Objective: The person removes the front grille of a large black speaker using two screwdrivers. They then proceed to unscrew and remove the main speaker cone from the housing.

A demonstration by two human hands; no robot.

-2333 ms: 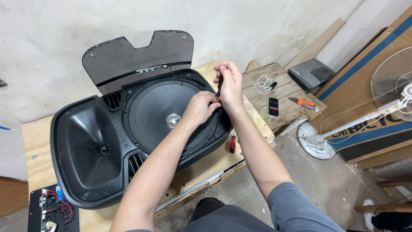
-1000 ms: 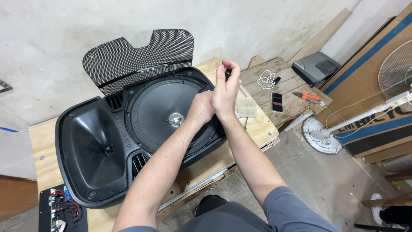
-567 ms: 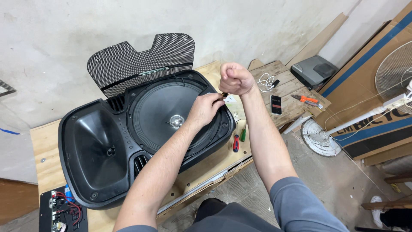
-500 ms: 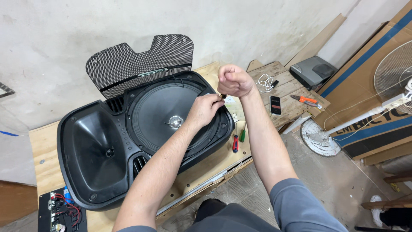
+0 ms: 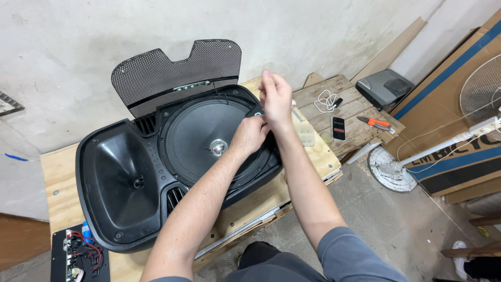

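Black speaker cabinet (image 5: pixel 130 183) on wooden bench (image 5: pixel 308 151), both hands at woofer rim.
Left hand (image 5: pixel 250 136) curled on rim; right hand (image 5: pixel 275 96) raised, fingers loosely open, grip unclear.

Lighting: soft, even daylight; I cast only faint shadows beneath my arms. Small glare spot on the speaker cone's (image 5: pixel 216 138) metal centre cap. My right hand (image 5: pixel 275 96), above the cone's edge, slightly motion-blurred. Wide-angle bending toward frame edges.

Single head-worn view, looking steeply down from above and behind both hands.
Close over left hand (image 5: pixel 250 137) and right hand (image 5: pixel 275 96); workbench (image 5: pixel 57 177) beneath, floor nearer, wall beyond.
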